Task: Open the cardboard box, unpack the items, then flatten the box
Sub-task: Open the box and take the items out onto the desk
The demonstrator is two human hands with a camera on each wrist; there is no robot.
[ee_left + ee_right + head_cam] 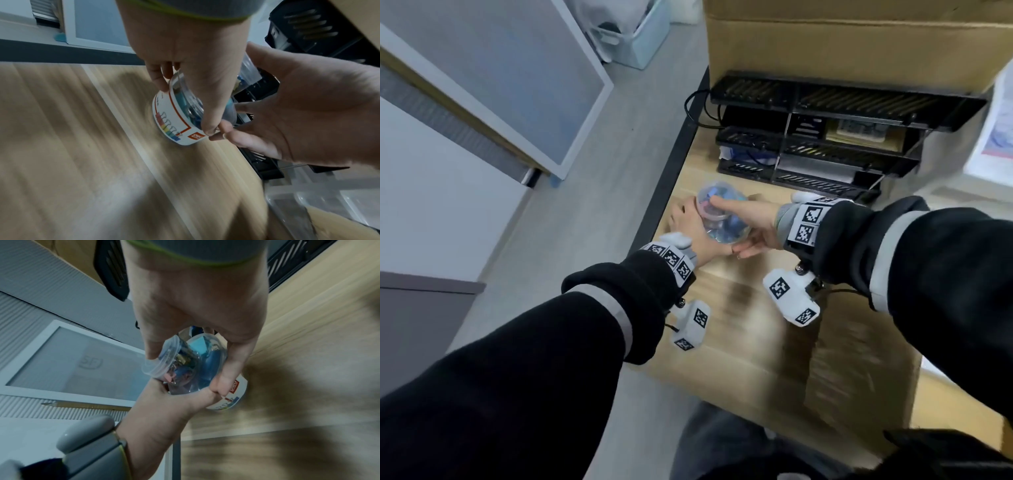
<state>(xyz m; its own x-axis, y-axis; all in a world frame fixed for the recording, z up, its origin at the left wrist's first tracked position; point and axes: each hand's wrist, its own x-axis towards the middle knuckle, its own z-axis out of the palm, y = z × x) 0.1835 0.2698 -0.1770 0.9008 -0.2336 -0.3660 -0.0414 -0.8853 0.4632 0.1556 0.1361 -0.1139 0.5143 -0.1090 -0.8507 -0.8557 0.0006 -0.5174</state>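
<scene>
One clear round plastic tub (719, 216) of coloured binder clips, with a white paper label band round its base, sits between both hands just above the pale wooden desk (756, 342) near its left edge. The left hand (693, 233) cups the tub's side, fingers curled behind it; the right hand (751, 222) wraps it too, forefinger laid across the lid, thumb below meeting the left thumb. It looks light and rigid, the smooth plastic likely slippery and the contents loose, so a hold round the labelled band seems surest. Beyond the fingertips stands one black slatted desk organiser (825, 137), with one large cardboard box (842, 37) behind it.
</scene>
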